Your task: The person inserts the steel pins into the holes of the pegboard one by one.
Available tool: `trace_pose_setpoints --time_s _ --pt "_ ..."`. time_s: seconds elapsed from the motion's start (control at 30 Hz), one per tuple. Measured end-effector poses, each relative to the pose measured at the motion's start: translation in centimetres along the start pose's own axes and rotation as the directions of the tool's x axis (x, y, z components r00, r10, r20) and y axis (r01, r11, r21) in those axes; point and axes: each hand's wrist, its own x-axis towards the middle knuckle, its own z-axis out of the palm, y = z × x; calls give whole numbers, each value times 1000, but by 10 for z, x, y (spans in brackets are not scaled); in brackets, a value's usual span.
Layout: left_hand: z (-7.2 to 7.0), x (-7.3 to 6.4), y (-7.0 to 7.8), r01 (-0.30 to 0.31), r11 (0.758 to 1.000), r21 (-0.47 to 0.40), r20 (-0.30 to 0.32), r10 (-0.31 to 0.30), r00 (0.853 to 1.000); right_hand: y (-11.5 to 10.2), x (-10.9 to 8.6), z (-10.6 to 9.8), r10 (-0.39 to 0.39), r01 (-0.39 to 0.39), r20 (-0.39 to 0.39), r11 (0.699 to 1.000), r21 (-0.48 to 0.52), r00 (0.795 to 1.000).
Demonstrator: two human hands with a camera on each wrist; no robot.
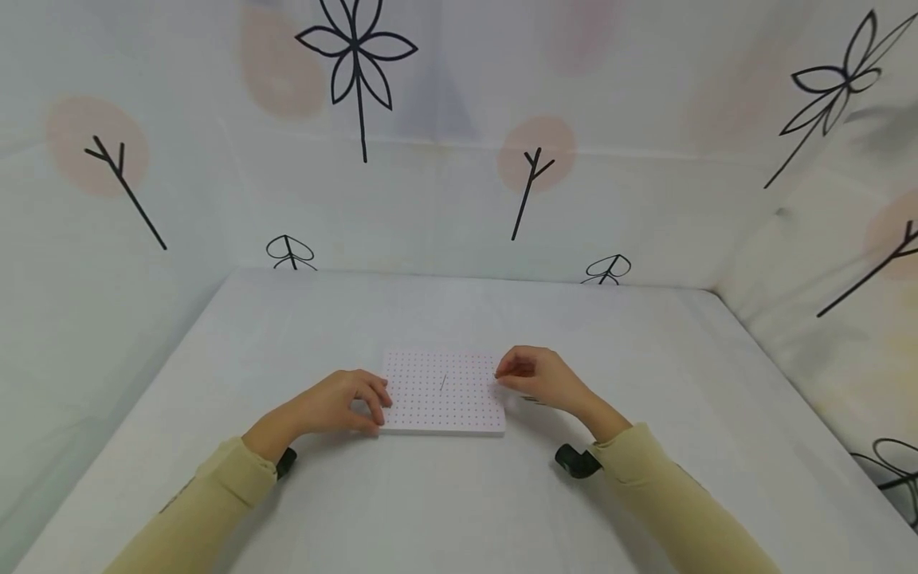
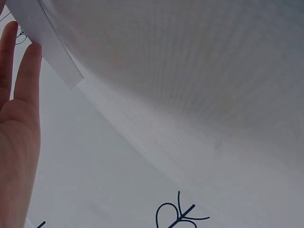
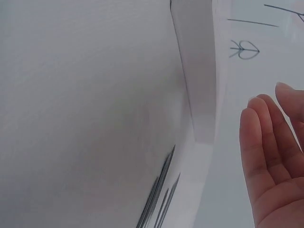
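Note:
A white board point(image 1: 412, 408) dotted with rows of small holes lies flat on the table, and one thin dark stick point(image 1: 443, 383) stands up from its middle. At the board's left side is my left hand point(image 1: 347, 401), its fingertips at the edge and its thumb by the front corner. In the left wrist view the fingers point(image 2: 29, 71) lie fairly straight against the board's side. My right hand point(image 1: 541, 377) is at the right edge, thumb and index finger close together. I cannot tell whether a stick is between them. Several dark pointed sticks point(image 3: 159, 190) lie on the table below this hand.
The table point(image 1: 430, 502) has a white cover. Cloth walls point(image 1: 430, 207) printed with flowers and twigs surround it at the back and both sides. A black wrist camera point(image 1: 576, 462) hangs under the right sleeve.

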Motion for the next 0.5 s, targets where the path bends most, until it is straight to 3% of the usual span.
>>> trace_pose_setpoints --time_s 0.5 --pt "0 0 -1 -12 1000 3 -3 12 1000 16 -14 -15 42 -42 -23 999 -15 999"
